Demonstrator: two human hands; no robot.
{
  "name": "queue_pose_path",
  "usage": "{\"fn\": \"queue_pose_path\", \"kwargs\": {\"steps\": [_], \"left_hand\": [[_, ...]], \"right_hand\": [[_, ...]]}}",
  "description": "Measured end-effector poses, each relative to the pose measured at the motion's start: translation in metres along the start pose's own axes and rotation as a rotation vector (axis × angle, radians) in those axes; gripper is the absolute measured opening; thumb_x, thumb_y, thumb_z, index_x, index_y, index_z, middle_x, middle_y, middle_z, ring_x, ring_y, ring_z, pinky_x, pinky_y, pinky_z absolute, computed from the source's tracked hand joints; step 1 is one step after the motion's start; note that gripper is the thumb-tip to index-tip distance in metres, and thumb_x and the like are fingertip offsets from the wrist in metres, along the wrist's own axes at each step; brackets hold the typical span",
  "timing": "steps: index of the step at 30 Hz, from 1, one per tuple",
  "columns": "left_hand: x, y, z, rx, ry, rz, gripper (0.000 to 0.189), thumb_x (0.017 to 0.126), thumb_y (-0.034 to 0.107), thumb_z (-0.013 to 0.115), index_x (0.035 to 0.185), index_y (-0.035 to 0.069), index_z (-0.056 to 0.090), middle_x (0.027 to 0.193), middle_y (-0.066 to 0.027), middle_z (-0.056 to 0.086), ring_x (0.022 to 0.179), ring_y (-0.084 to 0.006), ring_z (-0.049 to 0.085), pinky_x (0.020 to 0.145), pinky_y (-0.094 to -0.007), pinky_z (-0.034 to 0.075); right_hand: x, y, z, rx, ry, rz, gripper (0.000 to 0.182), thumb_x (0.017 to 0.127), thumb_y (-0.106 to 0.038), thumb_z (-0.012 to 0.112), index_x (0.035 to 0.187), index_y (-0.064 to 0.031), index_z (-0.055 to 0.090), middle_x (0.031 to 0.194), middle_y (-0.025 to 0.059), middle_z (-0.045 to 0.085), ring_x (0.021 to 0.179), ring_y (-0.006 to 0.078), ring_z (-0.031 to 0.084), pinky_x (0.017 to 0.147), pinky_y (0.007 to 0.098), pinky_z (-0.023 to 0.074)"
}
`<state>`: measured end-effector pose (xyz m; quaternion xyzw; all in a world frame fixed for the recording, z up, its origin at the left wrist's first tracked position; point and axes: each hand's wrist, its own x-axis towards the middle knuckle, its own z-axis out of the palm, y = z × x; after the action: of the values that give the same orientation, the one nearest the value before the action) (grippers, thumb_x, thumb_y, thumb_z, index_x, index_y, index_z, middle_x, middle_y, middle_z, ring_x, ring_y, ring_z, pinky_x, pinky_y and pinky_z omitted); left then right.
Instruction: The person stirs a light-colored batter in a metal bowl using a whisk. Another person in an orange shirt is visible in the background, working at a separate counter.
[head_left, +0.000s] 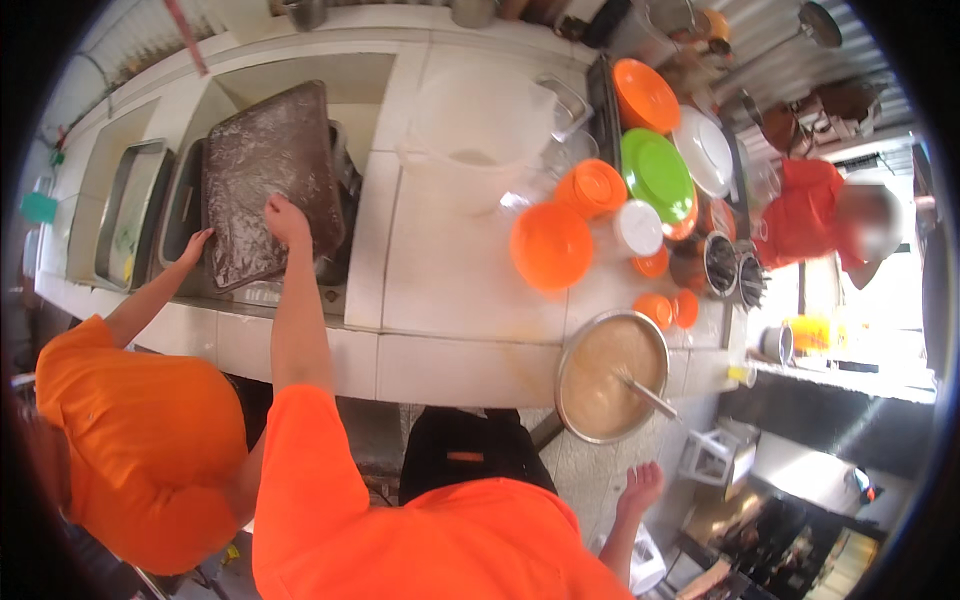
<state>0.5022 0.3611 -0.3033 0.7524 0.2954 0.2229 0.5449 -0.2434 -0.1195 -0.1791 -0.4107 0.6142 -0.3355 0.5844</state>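
My left hand (287, 219), fingers curled, is over the underside or face of a dark, wet, soapy-looking baking tray (262, 165); whether it touches the tray or holds something small cannot be told. The tray stands tilted over a tiled sink basin. At its left edge is a co-worker's hand (196, 246). My right hand (641, 484) hangs low on the right, away from the counter, loosely open with nothing visible in it. Nearest to it, a steel bowl (568, 375) of beige, batter-like liquid with a metal utensil (646, 395) in it is at the counter's front edge.
Another metal tray (105, 225) lies in the left basin. A large translucent plastic tub (480, 112) stands on the tiled counter. Right of it are orange bowls (551, 246), a green plate (658, 176) and steel cutlery holders (721, 262). A co-worker in orange (150, 435) stands at left, another person (810, 210) at far right.
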Motion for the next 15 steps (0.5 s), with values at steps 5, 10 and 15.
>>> {"fn": "queue_pose_path", "kwargs": {"steps": [5, 10, 15], "left_hand": [[0.000, -0.042, -0.005, -1.132, -0.685, -0.877, 0.031, 0.107, 0.020, 0.045, 0.102, -0.005, 0.063, 0.100, -0.0162, 0.067, 0.099, -0.0319, 0.066, 0.089, -0.0406, 0.059], [-0.120, 0.047, -0.031, -0.970, -1.287, -1.030, 0.024, 0.104, 0.018, 0.054, 0.107, -0.003, 0.064, 0.102, -0.0137, 0.070, 0.096, -0.0269, 0.069, 0.090, -0.0407, 0.059], [-0.276, 0.063, -0.036, -0.234, -1.763, -0.775, 0.036, 0.102, 0.023, 0.057, 0.119, -0.009, 0.061, 0.112, -0.0199, 0.068, 0.106, -0.0294, 0.068, 0.098, -0.0425, 0.056]], "right_hand": [[-0.013, -0.015, 0.032, 0.040, -0.011, 0.005, 0.041, 0.095, -0.033, 0.054, 0.121, -0.0025, 0.058, 0.108, 0.0083, 0.056, 0.099, 0.0217, 0.054, 0.093, 0.0412, 0.0477], [-0.024, -0.018, 0.037, 0.087, -0.003, -0.021, 0.038, 0.094, -0.036, 0.058, 0.116, -0.0043, 0.060, 0.101, 0.0056, 0.058, 0.094, 0.0199, 0.055, 0.087, 0.0399, 0.0486], [-0.018, -0.006, 0.036, 0.080, -0.011, 0.001, 0.039, 0.094, -0.036, 0.059, 0.117, -0.0053, 0.059, 0.101, 0.0053, 0.058, 0.095, 0.0195, 0.055, 0.087, 0.0408, 0.0485]]}}
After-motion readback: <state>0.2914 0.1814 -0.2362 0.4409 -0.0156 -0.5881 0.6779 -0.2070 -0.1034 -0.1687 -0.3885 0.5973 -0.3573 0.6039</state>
